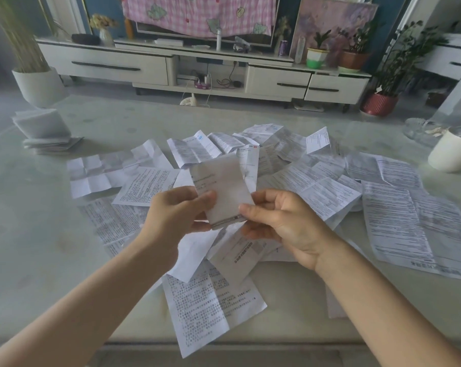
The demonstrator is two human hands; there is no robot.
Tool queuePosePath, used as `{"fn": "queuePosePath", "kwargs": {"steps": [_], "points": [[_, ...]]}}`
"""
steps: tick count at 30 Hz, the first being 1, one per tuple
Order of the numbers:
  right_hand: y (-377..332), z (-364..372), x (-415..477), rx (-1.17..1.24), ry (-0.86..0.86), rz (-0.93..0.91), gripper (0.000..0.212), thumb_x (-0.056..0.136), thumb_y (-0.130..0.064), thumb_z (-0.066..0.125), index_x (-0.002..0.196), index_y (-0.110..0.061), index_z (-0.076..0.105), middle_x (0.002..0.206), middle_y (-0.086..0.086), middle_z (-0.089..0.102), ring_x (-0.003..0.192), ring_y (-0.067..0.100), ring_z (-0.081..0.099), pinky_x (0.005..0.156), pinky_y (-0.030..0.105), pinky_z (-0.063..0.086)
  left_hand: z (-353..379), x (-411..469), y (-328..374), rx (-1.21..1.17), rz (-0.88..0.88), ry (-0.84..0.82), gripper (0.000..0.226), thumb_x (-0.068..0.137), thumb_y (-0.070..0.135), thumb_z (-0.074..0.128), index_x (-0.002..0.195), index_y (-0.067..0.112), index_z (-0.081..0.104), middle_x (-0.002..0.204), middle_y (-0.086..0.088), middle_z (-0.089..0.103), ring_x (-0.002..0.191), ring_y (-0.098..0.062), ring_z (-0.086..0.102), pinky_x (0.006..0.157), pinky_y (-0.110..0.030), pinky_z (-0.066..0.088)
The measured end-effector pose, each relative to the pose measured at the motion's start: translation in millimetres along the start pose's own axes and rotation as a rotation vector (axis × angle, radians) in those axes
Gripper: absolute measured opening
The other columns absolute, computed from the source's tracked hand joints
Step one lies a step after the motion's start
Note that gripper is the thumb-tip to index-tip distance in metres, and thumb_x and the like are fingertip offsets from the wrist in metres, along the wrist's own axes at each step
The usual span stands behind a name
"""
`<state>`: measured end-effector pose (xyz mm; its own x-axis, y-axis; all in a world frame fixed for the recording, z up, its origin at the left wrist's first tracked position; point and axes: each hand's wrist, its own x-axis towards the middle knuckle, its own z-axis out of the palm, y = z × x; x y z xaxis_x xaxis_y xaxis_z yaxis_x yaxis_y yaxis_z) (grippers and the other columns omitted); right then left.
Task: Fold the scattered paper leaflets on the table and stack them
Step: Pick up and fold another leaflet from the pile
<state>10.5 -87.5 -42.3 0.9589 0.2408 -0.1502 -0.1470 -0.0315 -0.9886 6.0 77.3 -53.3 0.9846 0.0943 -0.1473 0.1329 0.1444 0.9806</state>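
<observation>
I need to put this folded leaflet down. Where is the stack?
In the head view the stack sits far left on the table, apart from the scattered leaflets, near the white pot.

Both forearms (104, 282), left grip (176, 215) and right grip (279, 221), seem bare.

thin creased printed paper leaflets (316, 192), smooth glossy pale table (38, 234)

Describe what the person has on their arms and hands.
Nothing is worn. The left hand and right hand are bare: no gloves, rings or bracelets show. The left forearm and right forearm are bare too, no sleeve or watch in view.
</observation>
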Motion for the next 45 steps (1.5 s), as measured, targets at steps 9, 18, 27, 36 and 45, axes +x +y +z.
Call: {"fn": "queuePosePath", "kwargs": {"steps": [9, 18, 27, 36, 45], "points": [[-8.1, -84.2, -47.7, -0.109, 0.277, -0.017, 0.011, 0.088, 0.001, 0.058, 0.080, -0.005, 0.061, 0.061, 0.003, 0.061, 0.044, 0.006, 0.058, 0.046, 0.016, 0.047, 70.6, -22.9, 0.0, 0.188, 0.046, -0.213, 0.024, 0.092, 0.014, 0.055, 0.071, 0.008, 0.066, 0.065, -0.003, 0.068, 0.053, -0.010, 0.063, 0.048, -0.019, 0.049], [31.0, -282.8, -113.6, -0.257, 1.163, -0.097, 0.015, 0.085, 0.006, 0.054, 0.096, 0.002, 0.063, 0.057, 0.003, 0.054, 0.030, 0.003, 0.046, 0.035, 0.012, 0.039, 197.2, -29.6, 9.4, 0.338, 0.081, -0.512, 0.017, 0.090, 0.008, 0.055, 0.076, 0.010, 0.065, 0.071, -0.004, 0.065, 0.062, -0.012, 0.060, 0.053, -0.017, 0.048], [65.7, -353.8, -126.8, -0.626, 1.229, 0.213, 0.029, 0.078, -0.009, 0.051, 0.051, -0.009, 0.041, 0.052, 0.015, 0.038, 0.060, 0.030, 0.043, 0.054, 0.033, 0.035, 279.0, -36.0, -36.4, 0.672, 0.185, -0.628, 0.025, 0.090, 0.012, 0.051, 0.077, 0.030, 0.062, 0.089, 0.009, 0.066, 0.090, -0.014, 0.062, 0.079, -0.027, 0.050], [52.1, -361.4, -133.8, -0.452, 1.284, 0.105, 0.039, 0.093, -0.028, 0.046, 0.059, -0.009, 0.044, 0.070, 0.015, 0.052, 0.077, 0.040, 0.060, 0.079, 0.049, 0.049, 288.7, -17.4, -62.7, 1.203, 0.665, -0.765, 0.068, 0.086, 0.048, 0.058, 0.143, 0.023, 0.032, 0.152, 0.004, 0.028, 0.141, -0.014, 0.020, 0.112, -0.028, 0.020], [36.4, -334.8, -129.8, -0.424, 1.297, -0.129, 0.020, 0.086, -0.015, 0.053, 0.083, 0.001, 0.065, 0.083, 0.010, 0.065, 0.078, 0.025, 0.055, 0.071, 0.031, 0.047, 294.9, -10.2, -70.8, 1.369, 0.761, -0.694, 0.044, 0.087, 0.052, 0.053, 0.120, 0.024, 0.055, 0.122, 0.007, 0.059, 0.111, -0.018, 0.054, 0.091, -0.028, 0.039]]}}
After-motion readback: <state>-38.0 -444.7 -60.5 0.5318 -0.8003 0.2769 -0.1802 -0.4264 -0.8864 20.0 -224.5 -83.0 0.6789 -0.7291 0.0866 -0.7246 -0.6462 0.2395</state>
